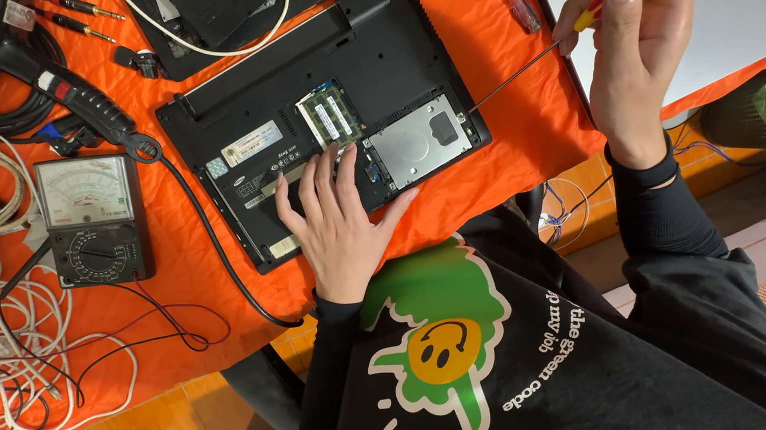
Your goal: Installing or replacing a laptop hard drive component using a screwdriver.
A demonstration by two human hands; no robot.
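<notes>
- Black upturned laptop [327, 112] lies on the orange-covered table [531, 122]; left hand [334, 214] rests flat, fingers spread, pinning it.
- Right hand [632, 36] pinches a red-and-yellow-handled screwdriver [532, 61], tip at the silver drive bay [418, 142].
- Probably rigid but delicate inside, so best gripped by the edges.

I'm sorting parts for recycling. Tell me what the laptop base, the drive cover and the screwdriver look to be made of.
Laptop base: matte black plastic, by its dull surface.
Drive cover: likely bare metal, silvery sheen.
Screwdriver: thin grey metal shaft, glossy yellow and red handle, probably plastic, held in the right hand.
</notes>
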